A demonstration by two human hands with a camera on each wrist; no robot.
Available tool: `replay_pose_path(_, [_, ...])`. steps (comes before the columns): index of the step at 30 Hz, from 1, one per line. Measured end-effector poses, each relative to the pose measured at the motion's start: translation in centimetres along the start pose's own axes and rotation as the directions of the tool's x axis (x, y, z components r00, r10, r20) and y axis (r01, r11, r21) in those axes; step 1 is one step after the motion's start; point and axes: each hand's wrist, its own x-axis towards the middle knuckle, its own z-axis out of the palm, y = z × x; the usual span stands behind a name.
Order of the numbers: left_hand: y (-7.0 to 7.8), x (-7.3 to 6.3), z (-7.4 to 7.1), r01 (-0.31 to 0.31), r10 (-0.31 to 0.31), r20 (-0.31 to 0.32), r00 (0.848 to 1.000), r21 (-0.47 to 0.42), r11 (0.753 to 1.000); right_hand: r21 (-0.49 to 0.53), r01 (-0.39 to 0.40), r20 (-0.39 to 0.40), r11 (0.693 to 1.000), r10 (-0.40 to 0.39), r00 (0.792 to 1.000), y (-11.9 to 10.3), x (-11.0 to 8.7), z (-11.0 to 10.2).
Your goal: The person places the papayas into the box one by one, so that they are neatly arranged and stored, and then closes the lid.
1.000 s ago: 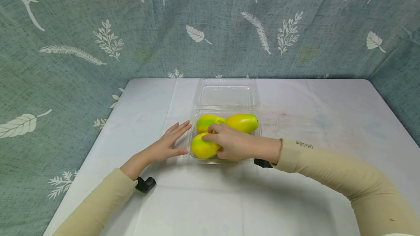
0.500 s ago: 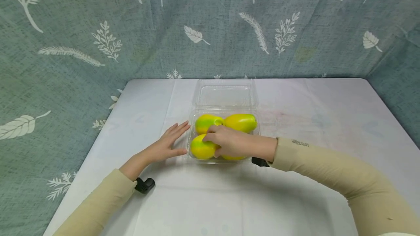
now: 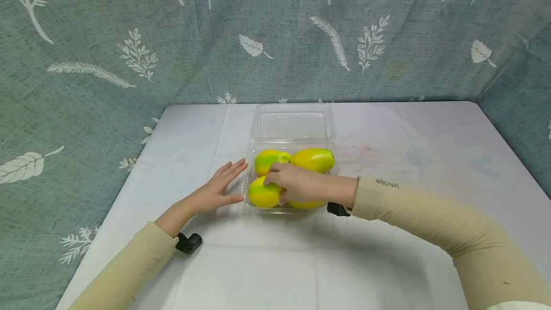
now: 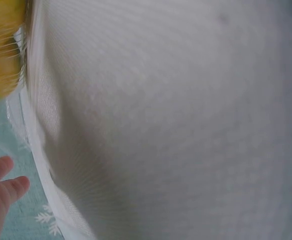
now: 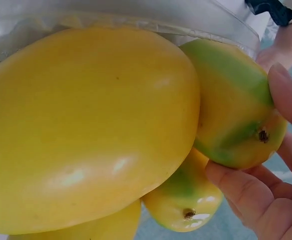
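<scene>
A clear plastic clamshell box [image 3: 292, 211] holds several yellow-green papayas in two rows. My right hand [image 3: 303, 184] reaches in over the front row and grips the end of the front left papaya [image 3: 261, 193]. In the right wrist view, thumb and fingers [image 5: 246, 192] lie on both sides of that papaya's stem end [image 5: 236, 100]. The front right papaya [image 3: 304, 204] lies partly hidden under the hand and looms large in the right wrist view. Behind sit the back left papaya [image 3: 268, 159] and back right papaya [image 3: 314, 159]. My left hand [image 3: 213, 193] is spread beside the box's left edge.
The box's lid [image 3: 292, 126] lies folded back, away from me. White cloth [image 3: 258, 257] covers the table, and a patterned green-blue curtain [image 3: 206, 61] hangs behind and beside it. Fabric blocks most of the left wrist view.
The right hand has shifted slightly, uncovering more of the back left and front right papayas. The left hand stays beside the box. The whole head view has drifted a little.
</scene>
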Motion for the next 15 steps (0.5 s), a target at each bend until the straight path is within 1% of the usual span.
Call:
replay_pose_path(4, [-0.01,-0.03,-0.09,-0.002,0.002,0.002,1.0,-0.003,1.0,0.008,0.012,-0.013,1.0,-0.012,1.0,0.06,-0.03,-0.03])
replay_pose_path(7, [-0.05,-0.03,-0.11,-0.005,0.005,0.0,1.0,0.0,1.0,0.048,0.014,-0.015,0.999,-0.013,1.0,0.19,0.02,-0.13])
replay_pose_path(11, [-0.08,-0.06,-0.09,-0.014,0.014,-0.004,1.0,0.01,1.0,0.101,-0.012,-0.012,0.995,0.013,1.0,0.41,0.2,-0.45])
replay_pose_path(15, [-0.1,-0.15,-0.13,-0.018,0.018,-0.003,1.0,0.017,1.0,0.091,-0.023,-0.007,0.996,0.024,1.0,0.35,0.25,-0.61])
